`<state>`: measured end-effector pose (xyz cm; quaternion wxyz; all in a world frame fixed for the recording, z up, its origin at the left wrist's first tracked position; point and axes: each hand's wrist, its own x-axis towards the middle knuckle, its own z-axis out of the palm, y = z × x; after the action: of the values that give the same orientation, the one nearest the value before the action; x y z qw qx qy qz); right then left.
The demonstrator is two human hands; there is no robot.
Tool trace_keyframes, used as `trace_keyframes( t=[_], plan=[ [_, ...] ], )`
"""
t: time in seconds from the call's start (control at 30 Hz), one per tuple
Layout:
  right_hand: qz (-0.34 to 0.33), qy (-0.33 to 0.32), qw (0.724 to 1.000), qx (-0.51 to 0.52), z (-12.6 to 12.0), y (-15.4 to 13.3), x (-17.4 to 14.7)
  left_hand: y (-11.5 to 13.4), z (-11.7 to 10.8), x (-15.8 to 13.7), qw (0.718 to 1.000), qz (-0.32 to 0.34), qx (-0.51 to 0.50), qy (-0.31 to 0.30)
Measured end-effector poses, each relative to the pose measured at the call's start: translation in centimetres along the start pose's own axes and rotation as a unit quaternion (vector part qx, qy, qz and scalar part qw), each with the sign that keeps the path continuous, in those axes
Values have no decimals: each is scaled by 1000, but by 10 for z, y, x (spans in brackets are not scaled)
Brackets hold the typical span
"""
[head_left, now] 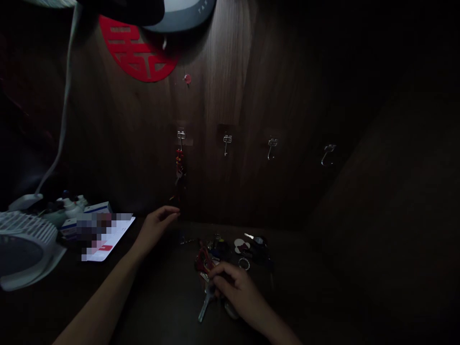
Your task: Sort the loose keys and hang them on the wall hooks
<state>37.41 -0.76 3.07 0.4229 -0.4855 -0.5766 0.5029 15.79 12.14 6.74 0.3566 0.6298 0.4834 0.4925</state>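
My left hand (158,224) is raised just above the table's back edge, below a red beaded key chain (179,160) that hangs from the leftmost hook (181,136). Its thumb and forefinger come together in a pinch; whether anything thin is between them is too dark to see. Lower right, my right hand (235,287) closes its fingertips on a bunch of keys (205,304), with a long key pointing down and a red cord (203,254) beside it. Behind that lie more keys and key rings, a white round tag (241,246) and a beaded ring (244,263).
Three more hooks (227,139) line the dark wood wall, with a red pin (187,79) higher up. Caps (183,17) hang over a red paper cutout (143,57). At left stand a white fan (28,244), small bottles (72,208) and a white card (115,239).
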Motion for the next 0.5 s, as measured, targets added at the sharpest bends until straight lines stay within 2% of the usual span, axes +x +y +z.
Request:
trace_keyframes(
  t=[0.2, 0.33, 0.5],
  plan=[
    [4, 4, 1000, 15, -3, -2, -1, -13, 0, -22, 995, -8, 66, -74],
    [-11, 41, 999, 16, -9, -1, 1, -22, 8, -36, 988, -1, 114, -108],
    [-41, 100, 994, 20, -20, 7, 5, -22, 26, -51, 974, 42, 121, -188]
  ],
)
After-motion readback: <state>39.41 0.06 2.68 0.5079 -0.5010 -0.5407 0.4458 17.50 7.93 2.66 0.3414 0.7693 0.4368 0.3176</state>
